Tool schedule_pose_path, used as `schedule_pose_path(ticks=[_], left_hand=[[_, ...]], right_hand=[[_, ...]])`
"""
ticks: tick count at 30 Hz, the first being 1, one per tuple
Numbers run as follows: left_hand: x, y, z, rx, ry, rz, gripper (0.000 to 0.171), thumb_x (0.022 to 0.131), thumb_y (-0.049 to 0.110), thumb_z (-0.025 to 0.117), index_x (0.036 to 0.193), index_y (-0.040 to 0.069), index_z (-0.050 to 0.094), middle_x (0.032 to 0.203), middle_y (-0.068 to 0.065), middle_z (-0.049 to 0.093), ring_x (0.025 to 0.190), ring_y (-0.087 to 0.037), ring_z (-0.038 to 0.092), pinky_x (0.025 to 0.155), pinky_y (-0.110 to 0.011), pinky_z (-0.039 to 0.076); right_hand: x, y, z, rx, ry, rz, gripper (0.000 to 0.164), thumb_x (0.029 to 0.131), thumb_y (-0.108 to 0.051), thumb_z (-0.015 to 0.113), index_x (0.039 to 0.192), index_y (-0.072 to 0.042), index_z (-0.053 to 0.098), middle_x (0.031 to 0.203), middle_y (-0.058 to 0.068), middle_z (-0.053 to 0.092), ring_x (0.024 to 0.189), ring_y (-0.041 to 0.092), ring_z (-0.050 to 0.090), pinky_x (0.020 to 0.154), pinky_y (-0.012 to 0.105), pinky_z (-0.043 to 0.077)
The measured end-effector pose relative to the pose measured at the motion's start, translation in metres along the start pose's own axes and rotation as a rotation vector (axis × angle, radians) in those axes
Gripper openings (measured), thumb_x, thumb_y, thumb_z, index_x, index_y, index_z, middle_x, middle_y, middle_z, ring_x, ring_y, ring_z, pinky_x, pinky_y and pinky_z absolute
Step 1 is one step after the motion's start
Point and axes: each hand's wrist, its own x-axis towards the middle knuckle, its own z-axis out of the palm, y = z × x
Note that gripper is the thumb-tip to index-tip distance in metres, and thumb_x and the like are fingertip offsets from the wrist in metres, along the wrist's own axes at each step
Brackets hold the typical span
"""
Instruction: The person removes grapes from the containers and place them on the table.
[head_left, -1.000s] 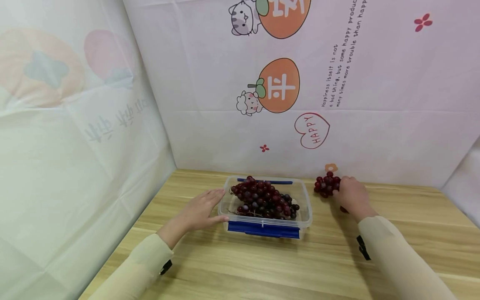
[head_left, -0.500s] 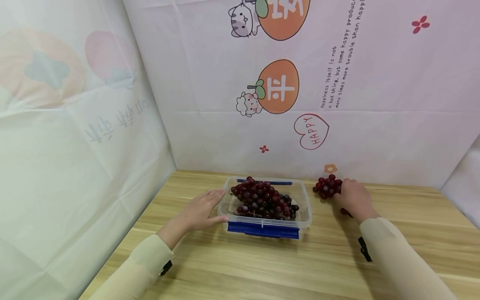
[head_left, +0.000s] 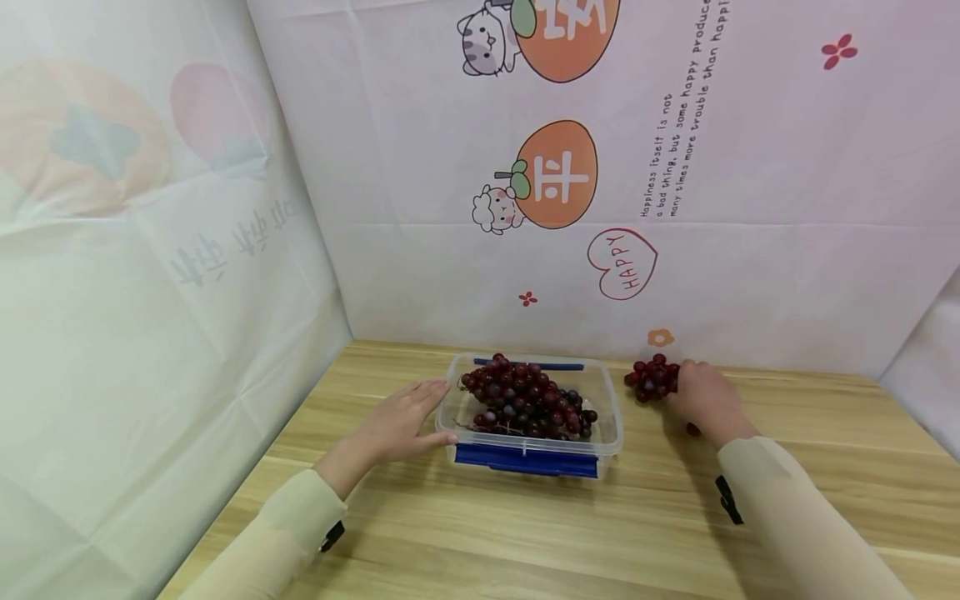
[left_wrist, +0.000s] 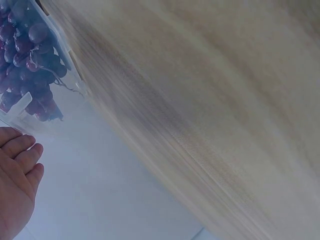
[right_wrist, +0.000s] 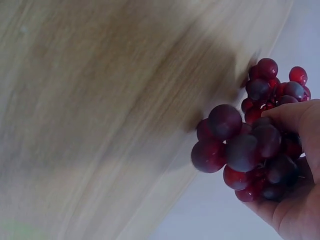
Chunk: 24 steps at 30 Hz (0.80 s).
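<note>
A clear plastic box with blue latches stands on the table, and dark red grapes are heaped inside it. My left hand rests with straight fingers against the box's left side; the left wrist view shows those fingers beside the clear wall. To the right of the box, my right hand grips a bunch of red grapes at table level. In the right wrist view thumb and fingers curl round the bunch, with grapes on both sides of the thumb. The palm hides part of the bunch.
The wooden table ends at a white printed cloth hanging close behind the box. Another white cloth hangs along the left side. Black straps sit at the wrists.
My right hand and its bunch of grapes have shifted slightly, a little toward me. The left hand and the box have stayed in place.
</note>
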Motion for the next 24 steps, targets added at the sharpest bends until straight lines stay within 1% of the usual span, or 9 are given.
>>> schedule_pose_path(ticks=[5, 8, 16, 20, 24], left_hand=[[0.0001, -0.0002, 0.0005, -0.001, -0.003, 0.000, 0.087, 0.095, 0.062, 0.047, 0.150, -0.004, 0.030, 0.153, -0.020, 0.031, 0.141, -0.032, 0.028, 0.115, -0.047, 0.024], [-0.0001, 0.0000, 0.0002, 0.000, -0.009, -0.004, 0.087, 0.095, 0.062, 0.046, 0.150, -0.003, 0.030, 0.154, -0.019, 0.031, 0.142, -0.031, 0.028, 0.115, -0.047, 0.024], [0.0003, 0.0000, -0.0005, 0.009, -0.010, -0.008, 0.087, 0.095, 0.062, 0.047, 0.150, -0.003, 0.029, 0.154, -0.018, 0.030, 0.142, -0.030, 0.027, 0.116, -0.046, 0.023], [0.0006, -0.0004, -0.0006, 0.010, -0.012, -0.007, 0.088, 0.094, 0.063, 0.045, 0.150, -0.003, 0.029, 0.154, -0.018, 0.030, 0.142, -0.031, 0.028, 0.116, -0.046, 0.023], [0.0011, -0.0004, -0.0009, 0.012, -0.017, -0.007, 0.089, 0.094, 0.064, 0.044, 0.151, -0.002, 0.029, 0.154, -0.018, 0.030, 0.141, -0.032, 0.028, 0.116, -0.046, 0.024]], right_hand=[[-0.0001, -0.0013, 0.0007, -0.002, -0.014, 0.003, 0.040, 0.080, -0.011, 0.067, 0.102, 0.020, 0.052, 0.089, 0.031, 0.056, 0.079, 0.041, 0.059, 0.062, 0.051, 0.052], [-0.0006, -0.0013, -0.0002, 0.003, -0.018, 0.000, 0.040, 0.080, -0.009, 0.067, 0.103, 0.020, 0.051, 0.090, 0.032, 0.056, 0.080, 0.042, 0.059, 0.063, 0.052, 0.052], [-0.0037, 0.0013, -0.0032, -0.001, -0.012, -0.049, 0.041, 0.077, -0.003, 0.066, 0.105, 0.021, 0.049, 0.091, 0.032, 0.055, 0.084, 0.045, 0.058, 0.070, 0.055, 0.051], [-0.0059, 0.0012, -0.0039, -0.008, -0.023, -0.056, 0.045, 0.076, -0.001, 0.069, 0.108, 0.021, 0.048, 0.095, 0.035, 0.055, 0.089, 0.048, 0.057, 0.075, 0.058, 0.050], [-0.0091, 0.0010, -0.0040, -0.006, -0.036, -0.050, 0.047, 0.075, -0.003, 0.074, 0.107, 0.020, 0.048, 0.101, 0.038, 0.055, 0.095, 0.053, 0.056, 0.081, 0.061, 0.049]])
